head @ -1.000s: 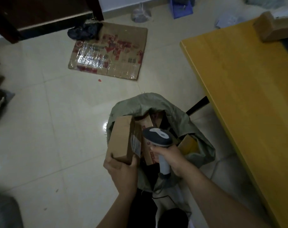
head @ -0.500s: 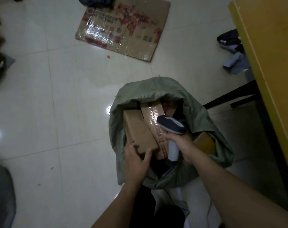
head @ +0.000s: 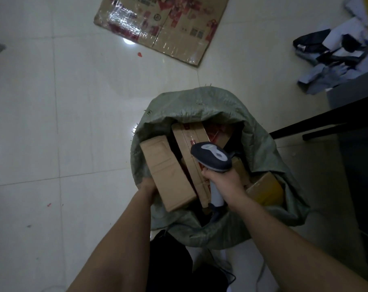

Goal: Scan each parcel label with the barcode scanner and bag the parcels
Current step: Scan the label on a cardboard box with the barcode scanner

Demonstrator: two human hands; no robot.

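Parcel [head: 168, 171] sits in sack [head: 199, 102]; right hand [head: 223, 182] grips scanner [head: 211, 157].

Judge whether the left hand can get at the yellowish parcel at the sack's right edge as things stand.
Probably not directly: the left hand is at the sack's left side, and the right hand gripping the barcode scanner lies between it and the yellowish parcel.
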